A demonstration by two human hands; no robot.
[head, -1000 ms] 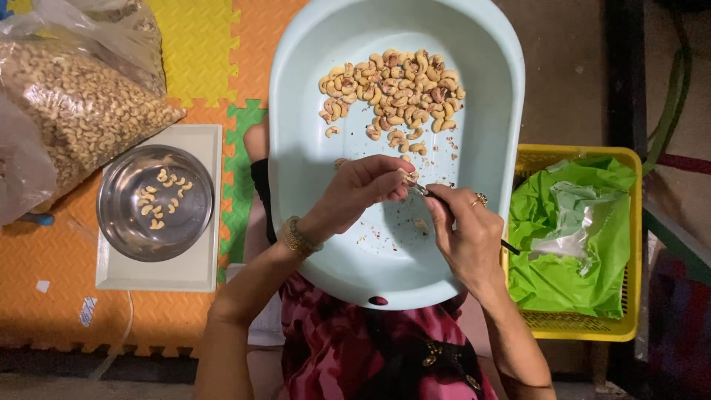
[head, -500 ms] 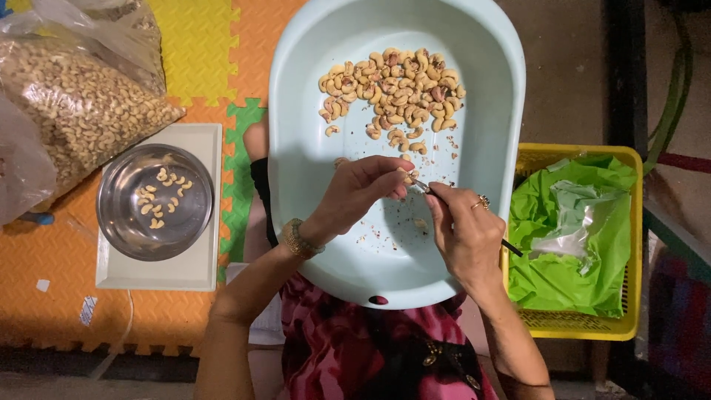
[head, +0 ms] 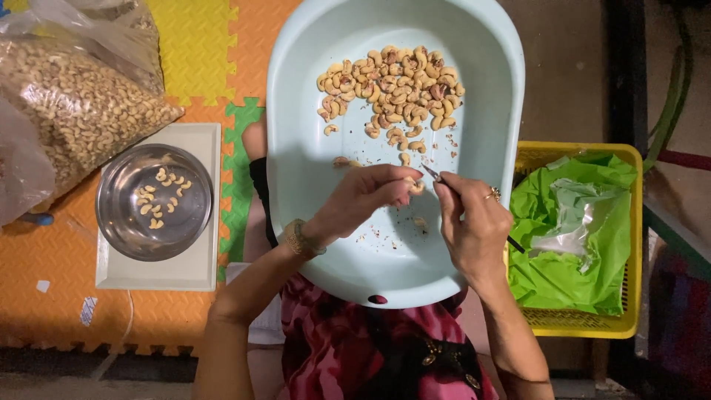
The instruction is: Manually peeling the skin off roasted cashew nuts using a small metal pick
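A pale blue plastic tub (head: 311,192) rests on my lap with a heap of cashew nuts (head: 392,89) at its far end. My left hand (head: 363,196) pinches a single cashew nut (head: 416,187) over the middle of the tub. My right hand (head: 470,222), with a ring on one finger, grips a small knife (head: 432,172) whose tip touches that nut. Bits of skin lie scattered on the tub floor below the hands.
A steel bowl (head: 154,201) with a few peeled nuts sits on a white scale (head: 204,259) at left. A clear bag of cashews (head: 74,104) lies at top left. A yellow basket (head: 629,244) lined with green plastic stands at right. Foam mats cover the floor.
Both hands stay in place over the tub; only small finger and knife movements against the nut.
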